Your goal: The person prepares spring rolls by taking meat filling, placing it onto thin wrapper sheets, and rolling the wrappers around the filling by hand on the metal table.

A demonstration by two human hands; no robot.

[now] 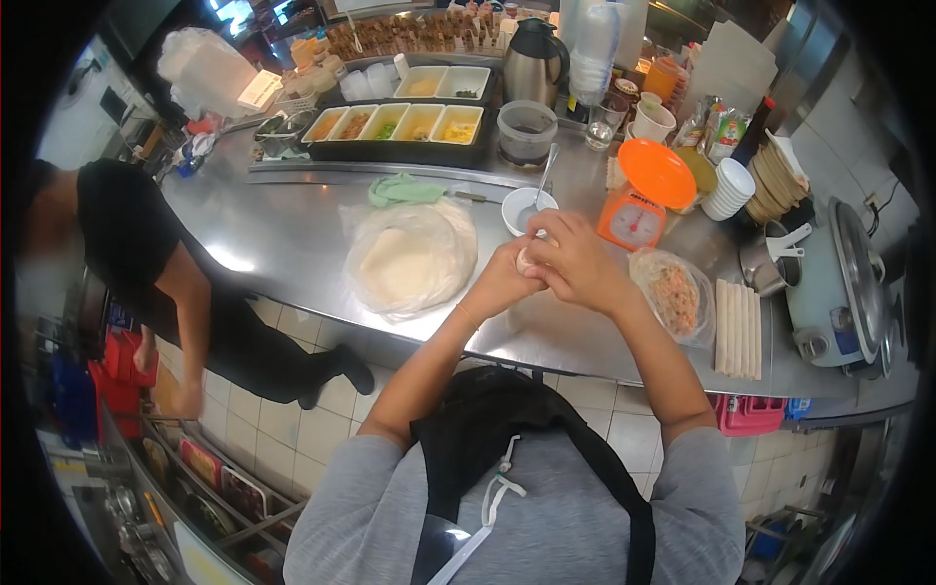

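Left hand (507, 281) and right hand (577, 263) are curled together, fingers pinched round a small pale piece (526, 260), just above the surface (546, 327). White bowl (529, 210) with a spoon sits right behind them. Bag of pale rounds (409, 255) lies off to the left, orange scale (634, 216) and bagged filling (673, 295) to the right.

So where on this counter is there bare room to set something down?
The steel counter looks bare left of the bagged pale dough, and by the near edge between left forearm and right forearm. It's crowded rightward, around the orange scale, bagged filling and pale sticks.
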